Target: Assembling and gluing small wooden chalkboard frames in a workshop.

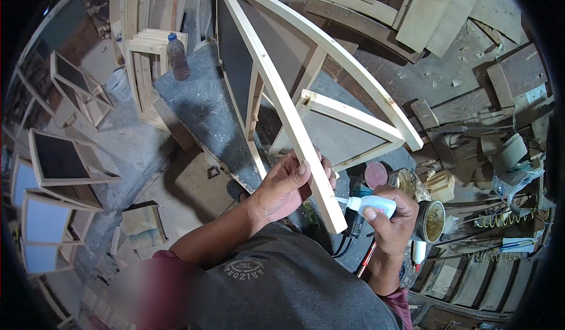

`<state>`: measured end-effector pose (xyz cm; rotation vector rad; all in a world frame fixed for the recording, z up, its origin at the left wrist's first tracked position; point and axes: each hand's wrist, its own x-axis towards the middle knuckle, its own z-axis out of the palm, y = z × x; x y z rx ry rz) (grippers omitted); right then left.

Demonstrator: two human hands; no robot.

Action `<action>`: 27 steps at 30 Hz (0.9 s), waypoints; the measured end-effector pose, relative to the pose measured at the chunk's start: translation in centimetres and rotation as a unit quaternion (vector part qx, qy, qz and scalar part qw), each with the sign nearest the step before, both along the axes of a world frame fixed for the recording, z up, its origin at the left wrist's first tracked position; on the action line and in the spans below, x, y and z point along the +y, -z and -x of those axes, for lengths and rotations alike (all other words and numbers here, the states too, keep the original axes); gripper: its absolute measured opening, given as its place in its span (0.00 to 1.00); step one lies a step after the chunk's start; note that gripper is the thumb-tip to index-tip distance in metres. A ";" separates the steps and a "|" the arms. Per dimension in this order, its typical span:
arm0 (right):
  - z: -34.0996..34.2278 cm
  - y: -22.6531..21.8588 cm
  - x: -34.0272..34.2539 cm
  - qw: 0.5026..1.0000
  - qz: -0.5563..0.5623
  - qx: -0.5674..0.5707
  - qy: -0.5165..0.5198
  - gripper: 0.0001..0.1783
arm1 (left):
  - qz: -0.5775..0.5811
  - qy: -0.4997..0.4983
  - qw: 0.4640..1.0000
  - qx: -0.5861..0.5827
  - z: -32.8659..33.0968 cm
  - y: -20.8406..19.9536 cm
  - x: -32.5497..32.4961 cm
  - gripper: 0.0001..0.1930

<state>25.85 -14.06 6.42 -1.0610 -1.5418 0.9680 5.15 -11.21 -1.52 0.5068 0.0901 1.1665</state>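
2 hands, 1 pale wooden frame [306, 124], 1 small white glue bottle [372, 205], 1 plastic drinks bottle [177, 56], 1 open tin [432, 220], 1 round red lid [376, 174], 1 bench [200, 103]

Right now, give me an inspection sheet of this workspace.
Surface: grey workbench, dusty, carrying a plastic bottle.
Job's things: pale wooden frame with dark panels; small white glue bottle, nozzle at the frame's rail.
Clutter: open tin, wood offcuts, coiled spring.
Grippers: left hand grips the frame rail; right hand holds the glue bottle.
Cables: black and red leads below the right hand.
Surroundings: finished frames stacked on the floor at left.
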 end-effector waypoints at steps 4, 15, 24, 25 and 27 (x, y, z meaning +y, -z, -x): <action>-0.2 0.1 -0.3 1.000 -0.001 0.002 0.005 0.10 | 0.000 0.005 1.000 -0.011 0.0 0.0 0.0 0.21; -0.8 0.4 -1.0 0.998 0.025 0.047 0.029 0.10 | 0.010 0.017 0.999 -0.025 -0.2 0.0 -0.1 0.21; -1.7 1.5 -1.1 0.993 0.035 0.101 0.046 0.11 | 0.024 0.016 0.999 -0.026 -0.3 -0.4 -0.1 0.20; -1.8 1.5 -1.2 0.992 0.037 0.116 0.040 0.12 | 0.020 0.017 0.999 -0.023 -0.2 -0.5 -0.2 0.20; -2.0 1.7 -1.3 0.992 0.036 0.108 0.051 0.11 | 0.016 0.018 1.000 -0.019 -0.2 -0.7 -0.2 0.19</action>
